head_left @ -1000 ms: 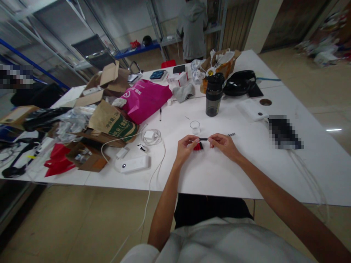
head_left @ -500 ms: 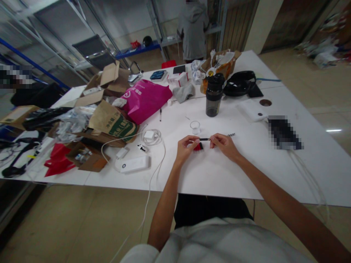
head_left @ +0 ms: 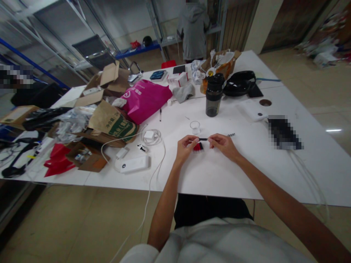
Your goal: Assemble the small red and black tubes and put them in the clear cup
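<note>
Both my hands meet over the middle of the white table [head_left: 219, 175]. My left hand [head_left: 185, 147] is closed around a small red and black part [head_left: 197, 147] and pinches one end of a thin black rod [head_left: 203, 139]. My right hand [head_left: 223, 144] pinches the rod's other end. A small clear glass cup [head_left: 195, 126] stands just beyond my hands. A tiny dark screw-like piece [head_left: 231, 134] lies to the right of my right hand.
A dark bottle [head_left: 214, 94] stands behind the cup. A pink bag [head_left: 145, 98], brown paper bag [head_left: 112, 121], cardboard boxes and clutter fill the left. A white power bank [head_left: 132, 164] and charger cable [head_left: 152, 136] lie left of my hands. A person in grey [head_left: 193, 29] stands at the far end.
My hands have shifted only slightly; the rod stays pinched between both hands with the red part under my left fingers.
</note>
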### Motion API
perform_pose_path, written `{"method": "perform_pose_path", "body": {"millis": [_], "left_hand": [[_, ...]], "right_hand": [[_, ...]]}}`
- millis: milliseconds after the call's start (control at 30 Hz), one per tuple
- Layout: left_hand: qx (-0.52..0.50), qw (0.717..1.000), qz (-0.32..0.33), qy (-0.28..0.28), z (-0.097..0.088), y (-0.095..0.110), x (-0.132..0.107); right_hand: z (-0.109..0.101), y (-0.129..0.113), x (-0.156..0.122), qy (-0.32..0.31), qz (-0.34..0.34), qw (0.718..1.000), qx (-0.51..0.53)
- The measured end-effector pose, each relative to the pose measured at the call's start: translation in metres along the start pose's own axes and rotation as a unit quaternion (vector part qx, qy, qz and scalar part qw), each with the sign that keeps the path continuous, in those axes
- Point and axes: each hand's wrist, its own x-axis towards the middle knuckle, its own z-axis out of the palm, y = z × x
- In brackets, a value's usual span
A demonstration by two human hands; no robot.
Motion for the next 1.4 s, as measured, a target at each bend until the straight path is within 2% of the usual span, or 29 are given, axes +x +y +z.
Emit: {"method": "perform_pose_path", "body": {"millis": [1400], "left_hand": [[0.011, 0.999, 0.036, -0.018, -0.0026, 0.0030, 0.0000]], "right_hand": [[-0.0026, -0.0008, -0.0001, 0.002, -0.016, 0.999, -0.030]]}}
